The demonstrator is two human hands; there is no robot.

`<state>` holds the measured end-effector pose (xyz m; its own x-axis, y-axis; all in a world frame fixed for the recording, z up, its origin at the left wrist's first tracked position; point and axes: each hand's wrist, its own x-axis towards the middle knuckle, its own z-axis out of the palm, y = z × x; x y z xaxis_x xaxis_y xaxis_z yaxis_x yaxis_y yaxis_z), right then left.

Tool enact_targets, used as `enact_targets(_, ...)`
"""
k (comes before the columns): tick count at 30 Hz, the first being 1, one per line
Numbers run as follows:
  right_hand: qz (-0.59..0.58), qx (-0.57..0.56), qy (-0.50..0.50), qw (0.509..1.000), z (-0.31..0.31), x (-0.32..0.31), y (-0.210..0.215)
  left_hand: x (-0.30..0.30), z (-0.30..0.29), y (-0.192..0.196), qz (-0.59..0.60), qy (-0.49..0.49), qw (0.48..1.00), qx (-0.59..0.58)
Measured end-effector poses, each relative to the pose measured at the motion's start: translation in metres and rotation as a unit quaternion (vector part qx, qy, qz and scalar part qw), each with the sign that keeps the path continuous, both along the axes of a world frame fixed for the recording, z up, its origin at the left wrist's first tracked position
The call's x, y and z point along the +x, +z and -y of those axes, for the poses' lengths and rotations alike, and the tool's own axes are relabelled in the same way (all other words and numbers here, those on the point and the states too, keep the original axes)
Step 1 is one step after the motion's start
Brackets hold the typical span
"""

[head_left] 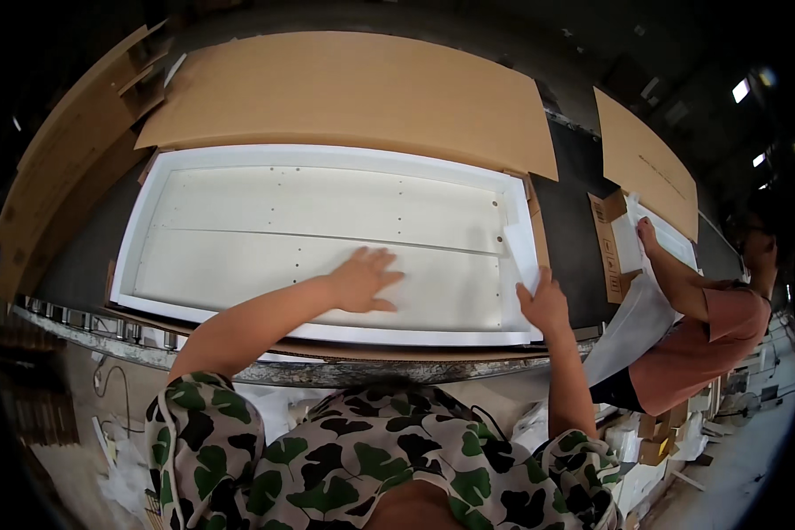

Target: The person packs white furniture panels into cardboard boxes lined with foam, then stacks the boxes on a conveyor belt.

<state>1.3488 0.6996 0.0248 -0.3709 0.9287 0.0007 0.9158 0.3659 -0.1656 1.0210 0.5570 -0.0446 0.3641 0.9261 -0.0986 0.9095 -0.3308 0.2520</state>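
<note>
Two long pale panels [238, 199] with small drilled holes lie side by side in an open cardboard carton. White foam edging [327, 157] runs all round them. My left hand [365, 279] is spread flat over the nearer panel; I cannot tell if it presses on it. At the carton's right end, my right hand [545, 305] grips the lower end of a white foam strip [521, 254]. The strip stands slightly tilted along the inside of the right foam edge. The fingertips behind the strip are partly hidden.
The carton's big flap [353, 88] lies open at the far side. More cardboard [53, 150] stands at the left. A roller conveyor with a dark belt [570, 208] carries the carton. At right, a co-worker [707, 327] handles white wrapping over another open carton [609, 252].
</note>
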Motion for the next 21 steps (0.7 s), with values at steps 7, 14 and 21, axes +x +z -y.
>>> enact_targets(7, 0.184, -0.007, 0.054, 0.981, 0.040, -0.019, -0.002, 0.041, -0.010, -0.015, -0.021, -0.113, 0.993, 0.033)
enact_targets(14, 0.260, 0.089, 0.162, 0.948, -0.003, -0.018, -0.064, 0.035, -0.007, -0.032, 0.000, -0.097, 0.993, 0.072)
enact_targets(21, 0.369, -0.037, 0.455, 0.810, -0.050, -0.012, -0.081, 0.041, -0.003, -0.013, 0.010, -0.070, 0.997, -0.010)
